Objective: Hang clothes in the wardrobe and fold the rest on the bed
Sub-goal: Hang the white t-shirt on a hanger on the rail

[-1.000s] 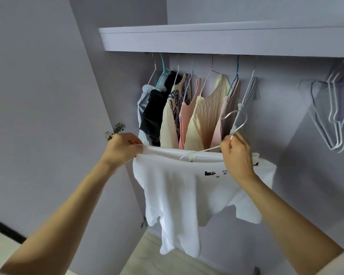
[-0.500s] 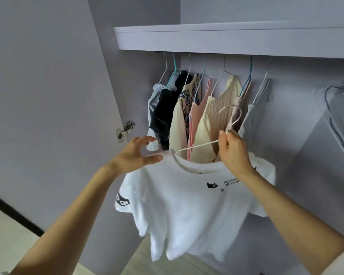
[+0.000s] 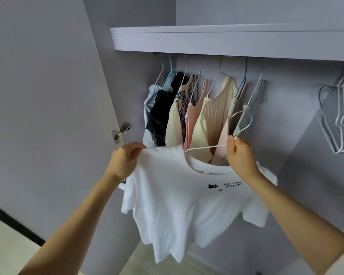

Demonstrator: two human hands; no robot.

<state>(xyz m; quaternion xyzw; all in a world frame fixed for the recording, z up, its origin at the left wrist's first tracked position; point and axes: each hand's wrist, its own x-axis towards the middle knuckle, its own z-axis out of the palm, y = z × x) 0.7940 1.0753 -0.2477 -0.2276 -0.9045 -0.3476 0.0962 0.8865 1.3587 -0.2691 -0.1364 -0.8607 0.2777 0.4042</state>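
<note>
Standing before an open wardrobe [image 3: 246, 42], a person holds a white T-shirt [image 3: 187, 199] on a white wire hanger [image 3: 205, 147] at chest height, just below the row of hung clothes [image 3: 197, 114]; the left hand [image 3: 125, 161] now pinches the shirt's shoulder seam between thumb and curled fingers, where half a second ago it was spread open and only brushing the fabric; a second ago the shirt was bunched in a band between the two hands, and it has since dropped open so its small black print and neckline show; the right hand [image 3: 240, 153] has stayed gripped round the neck of the hanger, just under its hook, which points up toward the rail; one arm of the hanger shows bare across the neck opening, running toward the left shoulder, so the shirt looks only partly seated; the left-hand pinch is probably meant to pull that shoulder over the hanger end; once it sits square, the hook can go onto the rail, likely in the gap between the hung clothes and the empty hangers [image 3: 340, 120] well off to the right; a door hinge [image 3: 122, 132] sits at the left edge of the opening.
</note>
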